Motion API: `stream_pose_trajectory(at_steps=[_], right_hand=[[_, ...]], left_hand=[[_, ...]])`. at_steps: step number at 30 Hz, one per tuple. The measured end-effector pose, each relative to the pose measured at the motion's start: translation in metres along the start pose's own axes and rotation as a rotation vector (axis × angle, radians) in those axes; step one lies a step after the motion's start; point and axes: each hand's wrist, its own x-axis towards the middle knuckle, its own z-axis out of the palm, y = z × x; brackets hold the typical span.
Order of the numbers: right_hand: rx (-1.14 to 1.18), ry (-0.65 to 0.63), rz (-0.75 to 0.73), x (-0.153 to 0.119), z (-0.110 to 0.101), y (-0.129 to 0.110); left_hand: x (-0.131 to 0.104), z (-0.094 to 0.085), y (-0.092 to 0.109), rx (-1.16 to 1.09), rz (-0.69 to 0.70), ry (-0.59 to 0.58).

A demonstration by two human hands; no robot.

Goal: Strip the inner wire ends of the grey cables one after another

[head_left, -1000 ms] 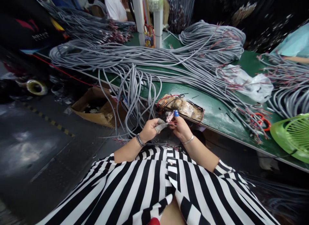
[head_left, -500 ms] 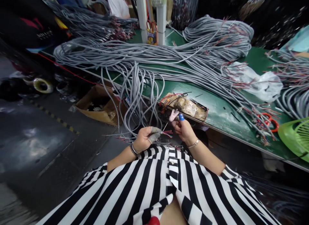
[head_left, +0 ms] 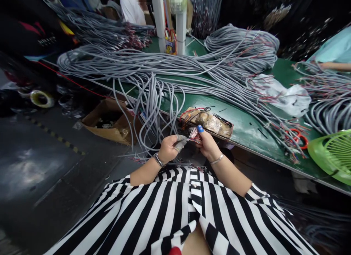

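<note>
My left hand (head_left: 168, 149), with grey coverings on its fingertips, pinches the stripped end of a grey cable. The cable's thin coloured wires (head_left: 195, 140) reach across to my right hand (head_left: 207, 145). That hand, its thumb capped in blue, is closed on a small pale pink tool (head_left: 193, 133) whose exact kind I cannot make out. The tool lies against the wires, and the fingertips of both hands almost meet. Just beyond them, a taped, brownish block (head_left: 212, 121) with wires around it sits at the table's edge.
Bundled grey cables (head_left: 131, 63) cover much of the green table (head_left: 241, 129), some loops hanging over its front. A plastic bag (head_left: 285, 96), red-handled scissors (head_left: 301, 141) and a green slatted basket (head_left: 333, 156) are at right. A cardboard box (head_left: 109, 125) stands below left. Another person's arm (head_left: 338, 66) shows at far right.
My hands have come together, the right one bringing the pink tool down to the coloured wires. At far right, another person's arm has come into view.
</note>
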Motion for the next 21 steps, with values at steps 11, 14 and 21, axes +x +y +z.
stream_pose_trajectory(at_steps=[11, 14, 21], right_hand=[[0.027, 0.052, -0.039, 0.003, 0.003, 0.002], [0.040, 0.055, -0.036, 0.002, 0.003, 0.002], [-0.008, 0.048, 0.015, -0.004, -0.003, 0.008]], left_hand=[[0.002, 0.007, -0.002, 0.009, -0.034, -0.065], [0.004, 0.008, 0.000, 0.009, -0.041, -0.098], [-0.006, 0.005, 0.003, -0.013, -0.087, -0.074]])
